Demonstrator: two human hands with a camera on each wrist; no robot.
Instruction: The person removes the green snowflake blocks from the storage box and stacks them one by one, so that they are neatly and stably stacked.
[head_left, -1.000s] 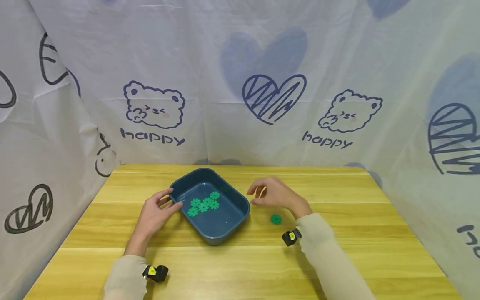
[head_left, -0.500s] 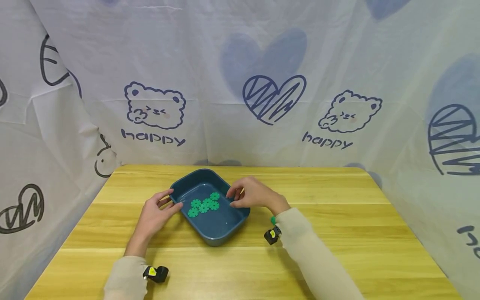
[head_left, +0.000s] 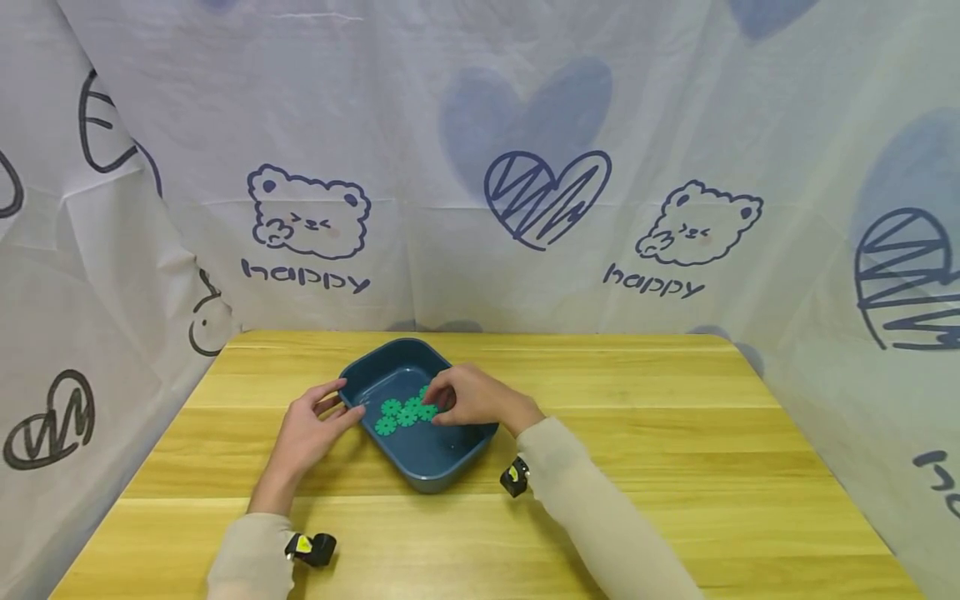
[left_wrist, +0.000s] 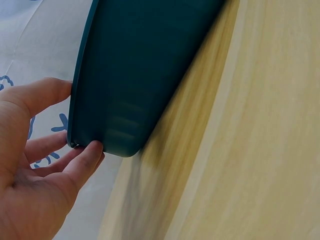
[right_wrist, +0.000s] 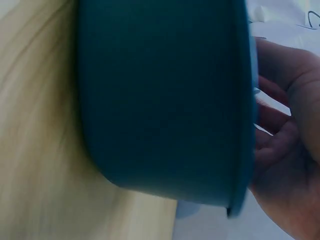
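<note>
Gripping the blue box [head_left: 424, 482] by its rim with the left hand [head_left: 318, 423]! Now swinging the right hand [head_left: 478, 397] in over the opposite rim, no longer hovering outside as a second ago, and so apparently bringing the green discs [head_left: 407, 416] within reach. Curving the right fingers close about the nearest ones, but not letting anyone tell whether pinching or merely touching. Seeing the discs lying clustered inside the box, just beside the right fingertips. Noting the surface [head_left: 675, 433] stretching beyond the fingers, with the printed cloth [head_left: 450, 287] hanging farthest back.
</note>
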